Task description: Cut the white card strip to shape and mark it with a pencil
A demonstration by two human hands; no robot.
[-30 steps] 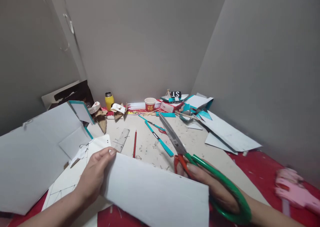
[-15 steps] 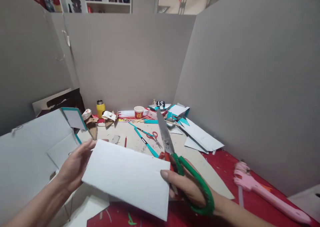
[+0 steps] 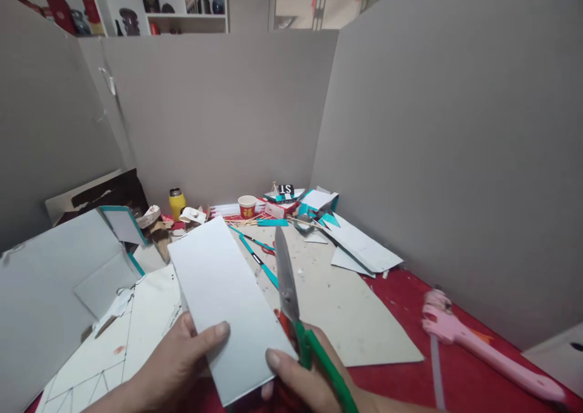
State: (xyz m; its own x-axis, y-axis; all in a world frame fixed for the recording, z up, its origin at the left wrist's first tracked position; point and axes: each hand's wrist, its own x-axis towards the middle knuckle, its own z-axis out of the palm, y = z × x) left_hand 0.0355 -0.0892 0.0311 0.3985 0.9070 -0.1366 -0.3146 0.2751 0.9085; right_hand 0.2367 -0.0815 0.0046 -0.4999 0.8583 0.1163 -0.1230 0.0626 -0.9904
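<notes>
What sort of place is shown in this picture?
Probably a craft workspace: grey panels stand on three sides, the right hand holds green-handled scissors, and pieces of white card lie about.

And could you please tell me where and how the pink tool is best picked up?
I'd grip the pink tool by its slim handle, probably from the near right: the handle slants that way, while the bulkier head lies at the far end. The right hand would first need to release the scissors.

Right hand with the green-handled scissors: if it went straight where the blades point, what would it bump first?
The scissors in the right hand would likely reach the short teal strip first; they may pass above it, since depth is unclear.
</notes>
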